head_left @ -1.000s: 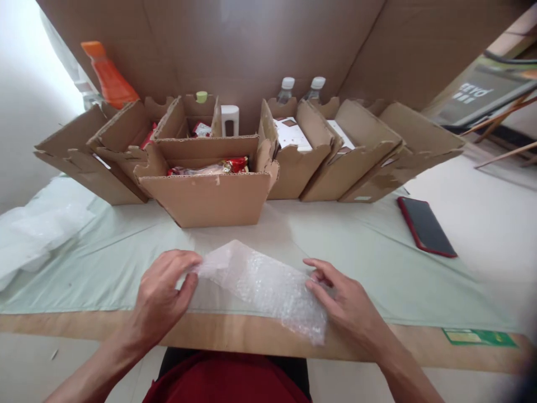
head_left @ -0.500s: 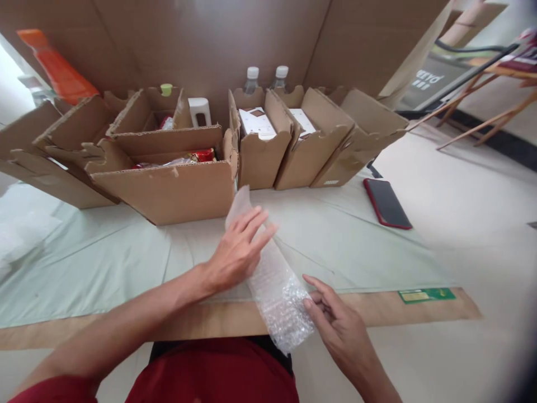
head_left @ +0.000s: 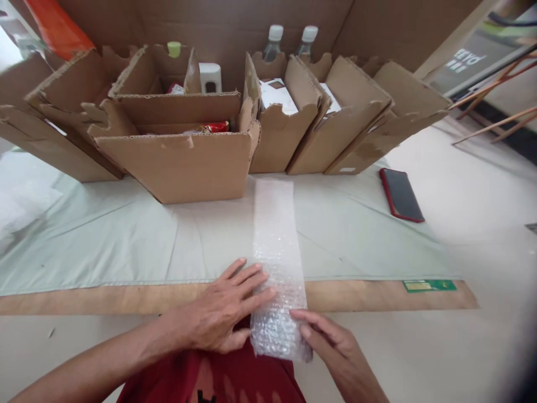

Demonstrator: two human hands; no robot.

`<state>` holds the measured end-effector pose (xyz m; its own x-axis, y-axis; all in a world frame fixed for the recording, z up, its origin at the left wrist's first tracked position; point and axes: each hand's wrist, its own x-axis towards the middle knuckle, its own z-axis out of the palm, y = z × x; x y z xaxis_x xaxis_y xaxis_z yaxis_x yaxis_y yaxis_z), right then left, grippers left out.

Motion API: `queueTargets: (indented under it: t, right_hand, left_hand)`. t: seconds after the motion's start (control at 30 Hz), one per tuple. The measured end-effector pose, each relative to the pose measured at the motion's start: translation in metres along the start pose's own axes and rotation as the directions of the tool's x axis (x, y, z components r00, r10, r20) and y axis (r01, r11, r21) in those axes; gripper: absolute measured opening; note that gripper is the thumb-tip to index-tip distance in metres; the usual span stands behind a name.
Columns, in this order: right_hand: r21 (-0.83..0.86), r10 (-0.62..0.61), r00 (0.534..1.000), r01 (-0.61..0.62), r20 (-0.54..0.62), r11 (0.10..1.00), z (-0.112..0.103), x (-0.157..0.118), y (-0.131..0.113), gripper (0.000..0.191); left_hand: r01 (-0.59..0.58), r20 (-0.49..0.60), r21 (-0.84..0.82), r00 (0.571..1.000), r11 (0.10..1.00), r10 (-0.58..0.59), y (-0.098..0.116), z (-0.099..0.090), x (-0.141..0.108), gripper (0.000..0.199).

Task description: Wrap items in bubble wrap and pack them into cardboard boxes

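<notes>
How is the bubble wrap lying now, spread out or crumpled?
Spread: the bubble wrap lies as a long, straight strip, its far part flat on the cloth.

A tall brown cardboard panel (head_left: 235, 25) is spanning the top of the frame, closing off the view behind. Bright whitish light is showing at the upper left. A table is stretching across the middle, a pale green cloth (head_left: 138, 240) covering its top and leaving a strip of bare wood (head_left: 356, 295) showing along the near edge. Glossy, pale floor (head_left: 465, 240) is spreading down the right side and along the bottom. At the upper right, a wooden-legged stand (head_left: 495, 120) is standing near a dark band (head_left: 514, 130).
</notes>
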<state>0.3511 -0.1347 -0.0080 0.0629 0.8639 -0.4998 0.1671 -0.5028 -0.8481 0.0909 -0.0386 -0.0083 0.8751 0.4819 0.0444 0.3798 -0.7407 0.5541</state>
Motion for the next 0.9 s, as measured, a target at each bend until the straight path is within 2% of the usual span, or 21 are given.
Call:
queueTargets:
  t: [0.1,0.2,0.27,0.33,0.43,0.53,0.6,0.67,0.7,0.73,0.77,0.8,0.83,0.9]
  right_hand:
    - [0.059,0.024,1.0,-0.024,-0.002,0.998,0.01,-0.008,0.009,0.037]
    - [0.11,0.012,0.995,-0.002,-0.095,0.994,0.01,-0.01,0.01,0.037]
    - [0.141,0.001,0.995,0.013,-0.1,0.99,0.007,-0.01,0.007,0.039]
    - [0.197,-0.028,0.998,0.037,-0.05,0.98,0.003,-0.006,0.002,0.041]
    - [0.339,-0.178,0.984,0.173,-0.015,0.925,0.0,0.002,-0.005,0.052]
    - [0.348,-0.362,0.927,0.374,-0.1,0.86,0.001,0.008,-0.009,0.06]
    - [0.155,-0.461,0.856,0.501,-0.233,0.851,0.003,0.009,-0.009,0.052]
    - [-0.186,-0.613,0.72,0.587,-0.326,0.788,0.003,0.009,-0.008,0.041]
    - [-0.363,-0.704,0.641,0.605,-0.306,0.709,0.003,0.011,-0.008,0.04]
    - [-0.516,-0.783,0.574,0.608,-0.239,0.604,0.003,0.013,-0.008,0.04]
    - [-0.63,-0.838,0.526,0.604,-0.145,0.488,0.003,0.017,-0.008,0.042]
    - [-0.707,-0.866,0.498,0.595,-0.048,0.382,0.003,0.022,-0.008,0.044]
    - [-0.756,-0.87,0.492,0.58,0.029,0.303,0.002,0.027,-0.008,0.044]
    - [-0.811,-0.852,0.514,0.538,0.102,0.227,0.001,0.038,-0.008,0.039]
  left_hand:
    - [-0.033,0.004,0.06,0.999,0.998,0.033,-0.002,0.003,0.0,0.078]
    - [-0.061,-0.041,0.111,0.997,0.992,0.066,0.003,0.005,-0.005,0.061]
    - [-0.072,-0.132,0.077,0.988,0.994,0.081,0.007,0.006,-0.006,0.045]
    - [-0.07,-0.258,-0.025,0.964,0.997,0.061,0.011,0.006,-0.003,0.03]
    - [0.016,-0.403,-0.175,0.911,0.984,-0.086,0.013,0.004,0.012,0.021]
    - [0.237,-0.408,-0.238,0.856,0.942,-0.318,0.007,0.002,0.032,0.018]
    - [0.353,-0.381,-0.237,0.823,0.905,-0.421,0.001,0.003,0.043,0.025]
    - [0.413,-0.361,-0.201,0.812,0.888,-0.459,-0.005,0.004,0.05,0.041]
    - [0.433,-0.349,-0.174,0.813,0.885,-0.466,-0.007,0.005,0.053,0.048]
    - [0.448,-0.338,-0.148,0.815,0.882,-0.47,-0.008,0.005,0.054,0.052]
    - [0.458,-0.332,-0.126,0.816,0.88,-0.473,-0.009,0.006,0.055,0.054]
    - [0.465,-0.329,-0.108,0.817,0.879,-0.473,-0.01,0.007,0.056,0.056]
    - [0.467,-0.329,-0.091,0.819,0.88,-0.469,-0.009,0.007,0.056,0.056]
    - [0.457,-0.345,-0.059,0.825,0.887,-0.448,-0.008,0.006,0.054,0.055]
